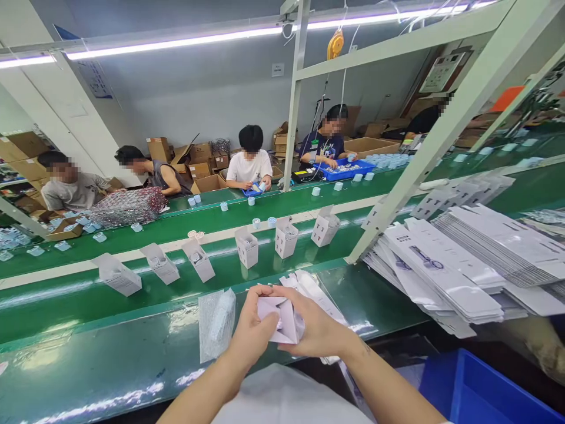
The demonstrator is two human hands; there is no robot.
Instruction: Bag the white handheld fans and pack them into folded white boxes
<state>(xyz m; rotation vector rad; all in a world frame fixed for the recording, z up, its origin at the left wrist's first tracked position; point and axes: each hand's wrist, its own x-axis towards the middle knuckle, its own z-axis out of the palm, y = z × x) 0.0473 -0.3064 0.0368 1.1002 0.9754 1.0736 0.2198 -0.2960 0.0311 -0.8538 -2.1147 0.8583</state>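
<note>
Both my hands grip a small white cardboard box in front of my body, its open end facing me. My left hand wraps its left side, with the thumb reaching into the opening. Around the right side curls my right hand. Whatever is inside the box is too hidden to make out. Left of my hands, a bubble-wrap pouch with a pale blue item in it lies on the green bench. Flat white cartons lie just beyond my right hand.
Several open white boxes stand on the green conveyor ahead. A tall stack of flat cartons is at right, beside a slanted metal post. A blue bin sits low right. Several co-workers sit across the line.
</note>
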